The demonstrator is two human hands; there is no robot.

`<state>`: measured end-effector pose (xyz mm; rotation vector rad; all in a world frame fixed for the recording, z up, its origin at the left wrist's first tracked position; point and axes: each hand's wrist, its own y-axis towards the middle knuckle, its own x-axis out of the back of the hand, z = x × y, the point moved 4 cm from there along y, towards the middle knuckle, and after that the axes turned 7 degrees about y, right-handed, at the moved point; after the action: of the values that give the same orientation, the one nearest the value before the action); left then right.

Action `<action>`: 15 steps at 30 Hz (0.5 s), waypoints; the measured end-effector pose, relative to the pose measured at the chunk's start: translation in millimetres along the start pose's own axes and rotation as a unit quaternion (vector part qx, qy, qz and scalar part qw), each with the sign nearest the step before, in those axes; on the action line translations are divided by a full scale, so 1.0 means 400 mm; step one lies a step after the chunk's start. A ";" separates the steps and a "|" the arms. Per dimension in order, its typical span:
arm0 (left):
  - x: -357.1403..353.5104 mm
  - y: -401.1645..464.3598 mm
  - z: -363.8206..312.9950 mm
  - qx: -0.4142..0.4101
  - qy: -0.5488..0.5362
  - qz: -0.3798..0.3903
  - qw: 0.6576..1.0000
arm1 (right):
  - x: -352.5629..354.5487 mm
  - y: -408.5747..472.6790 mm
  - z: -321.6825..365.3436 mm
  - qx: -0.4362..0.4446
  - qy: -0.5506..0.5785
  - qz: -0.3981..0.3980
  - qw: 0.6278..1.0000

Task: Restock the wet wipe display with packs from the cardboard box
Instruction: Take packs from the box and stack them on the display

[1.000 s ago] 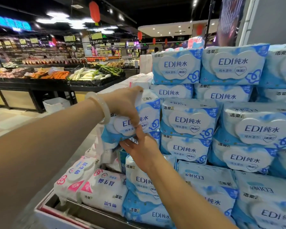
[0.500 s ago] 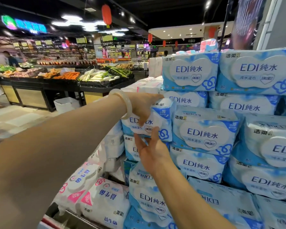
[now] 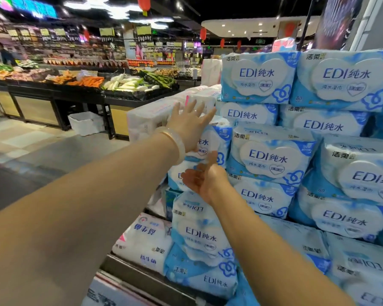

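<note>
A tall stack of blue-and-white wet wipe packs (image 3: 272,157) fills the right half of the head view. One pack (image 3: 217,142) sits at the stack's left end, in the middle row. My left hand (image 3: 189,124), with a pale bangle on the wrist, is open with spread fingers, just in front of that pack's upper left. My right hand (image 3: 202,180) is open, palm turned up, just below the same pack and holding nothing. No cardboard box is in view.
Pink-and-white packs (image 3: 144,241) lie at the stack's lower left on a metal-edged base (image 3: 128,272). White tissue bundles (image 3: 155,115) stand behind my left hand. Across the aisle a vegetable stand (image 3: 80,89) with a white bin (image 3: 86,123) below it; a person (image 3: 2,54) far left.
Both hands held the left-end pack against the stack; they have let go. The left hand has lifted with fingers spread, the right has opened below. The view has shifted closer.
</note>
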<state>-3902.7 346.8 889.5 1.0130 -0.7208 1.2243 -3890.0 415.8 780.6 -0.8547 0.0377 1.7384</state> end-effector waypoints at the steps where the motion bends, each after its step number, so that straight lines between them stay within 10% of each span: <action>1: -0.014 -0.035 0.003 0.033 -0.030 -0.026 0.999 | 0.005 -0.010 0.001 0.013 -0.026 -0.007 1.000; 8: -0.224 -0.372 0.032 0.070 -0.198 -0.066 0.975 | -0.047 -0.118 -0.128 0.168 -0.352 0.043 0.920; 15: -0.529 -0.763 0.039 0.171 -0.303 0.165 0.923 | -0.067 -0.175 -0.580 0.086 -0.630 0.189 0.748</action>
<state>-3651.8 237.5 637.8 1.6472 -1.2228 1.3628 -3707.7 317.6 652.2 0.6447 -0.5580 2.3289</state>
